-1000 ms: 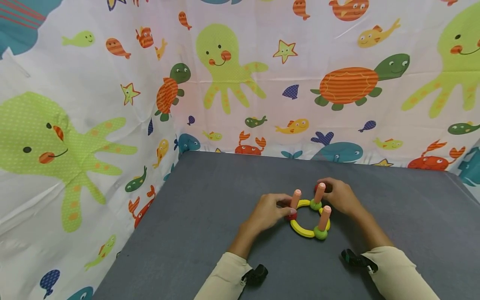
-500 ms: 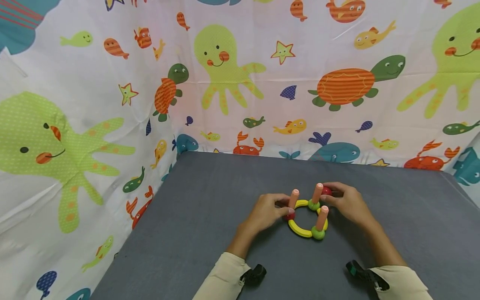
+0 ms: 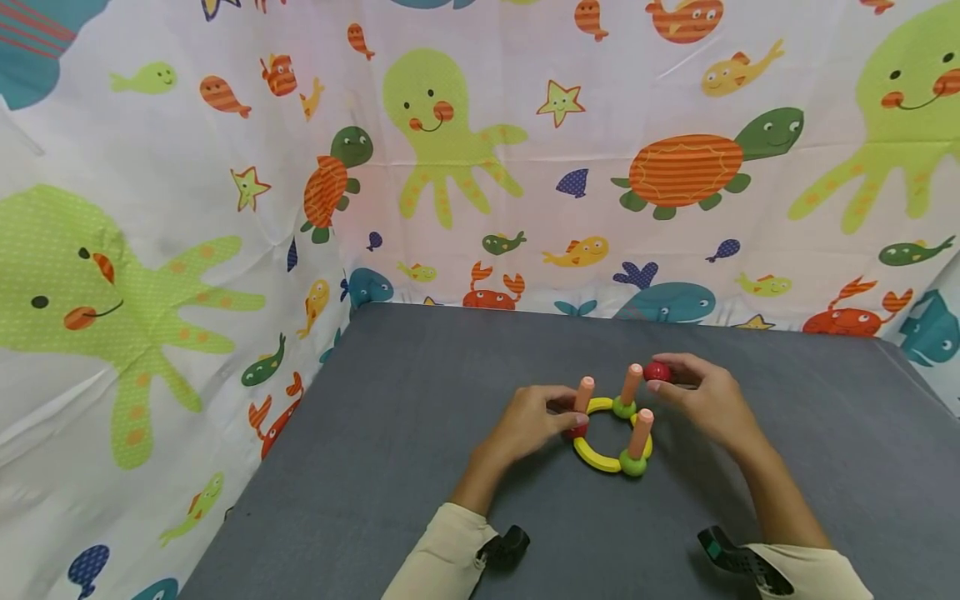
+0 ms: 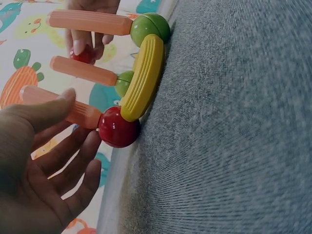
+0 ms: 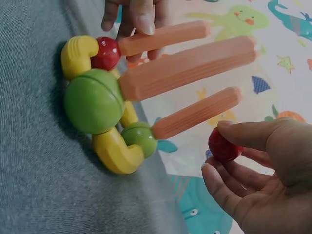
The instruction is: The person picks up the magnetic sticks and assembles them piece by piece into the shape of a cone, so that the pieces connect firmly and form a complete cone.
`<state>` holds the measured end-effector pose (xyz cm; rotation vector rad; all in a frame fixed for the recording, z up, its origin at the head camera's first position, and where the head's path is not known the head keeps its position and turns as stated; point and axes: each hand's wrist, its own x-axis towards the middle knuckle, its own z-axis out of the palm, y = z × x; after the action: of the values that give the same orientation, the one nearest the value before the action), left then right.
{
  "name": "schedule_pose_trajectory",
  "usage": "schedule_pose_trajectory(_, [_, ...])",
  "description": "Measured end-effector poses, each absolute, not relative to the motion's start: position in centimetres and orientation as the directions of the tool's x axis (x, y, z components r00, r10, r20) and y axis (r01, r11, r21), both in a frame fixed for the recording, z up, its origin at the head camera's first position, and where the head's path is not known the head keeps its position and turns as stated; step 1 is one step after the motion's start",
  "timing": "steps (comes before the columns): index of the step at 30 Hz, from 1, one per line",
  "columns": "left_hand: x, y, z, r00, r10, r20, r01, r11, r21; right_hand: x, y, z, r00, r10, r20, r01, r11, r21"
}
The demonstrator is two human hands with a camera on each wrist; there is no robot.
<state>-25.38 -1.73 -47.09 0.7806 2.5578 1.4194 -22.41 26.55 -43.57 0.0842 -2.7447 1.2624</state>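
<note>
A toy ring of yellow curved pieces (image 3: pixel 598 459) lies on the grey table, joined by green balls (image 5: pixel 94 101) and one red ball (image 4: pixel 118 127). Three salmon-coloured sticks stand up from these balls. My left hand (image 3: pixel 534 423) pinches the left stick (image 4: pixel 83 113), the one on the red ball, between thumb and fingers. A loose red ball (image 3: pixel 657 372) is held between the thumb and fingertips of my right hand (image 3: pixel 712 400). It is raised beside the back stick (image 3: pixel 631 384) and apart from the ring. The front stick (image 3: pixel 641 433) stands untouched.
A grey cloth covers the table (image 3: pixel 390 467). Behind and to the left hangs a white curtain (image 3: pixel 480 100) printed with sea animals, meeting the table's back edge. Black straps with camera mounts (image 3: pixel 506 547) sit at both wrists.
My right hand has moved right with the loose red ball, from behind the back stick to clear of it on the right. My left hand keeps its hold on the left stick.
</note>
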Motion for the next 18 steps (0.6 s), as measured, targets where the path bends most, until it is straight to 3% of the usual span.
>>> schedule_pose_trajectory(8, [-25.3,-1.6,-47.0,-0.854,0.481,0.198,0.397,0.356,0.846,-21.7,26.3,-42.3,-0.970,0.022,0.243,-0.178,0.617,-0.767])
schedule_pose_trajectory(18, [-25.4,-1.4,-47.1,-0.854,0.473,0.215,0.410,0.359,0.838,-21.4,25.1,-41.5,-0.938,-0.012,0.346,-0.292,0.567,-0.770])
